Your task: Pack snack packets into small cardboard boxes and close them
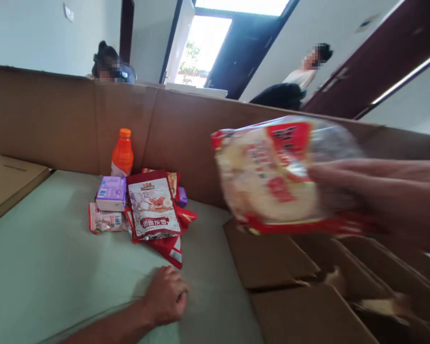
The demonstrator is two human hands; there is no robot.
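1. A pale-walled room with an open door (pixel 179 48) lies behind a cardboard wall (pixel 60 114), which stands along the far side of a green tabletop (pixel 50 267); two people are beyond it, one at left, one at right.
2. At the left edge sits a cardboard box (pixel 14 184).
3. Next come an upright orange bottle (pixel 122 155), a purple pack (pixel 111 193), a pink sachet (pixel 107 220) and a red-and-white pouch (pixel 154 205) lying over other red packets.
4. Just nearer than that group, the left hand (pixel 168 294) rests on the tabletop, fingers curled into a loose fist, nothing visible in it.
5. Right of it and higher, a clear-and-red food bag (pixel 261 177) hangs above brown cartons (pixel 308 313), its long axis running roughly left to right.
6. The right hand (pixel 387 191), blurred, pinches the bag's right end, so most of it extends leftward; the left hand is well apart.
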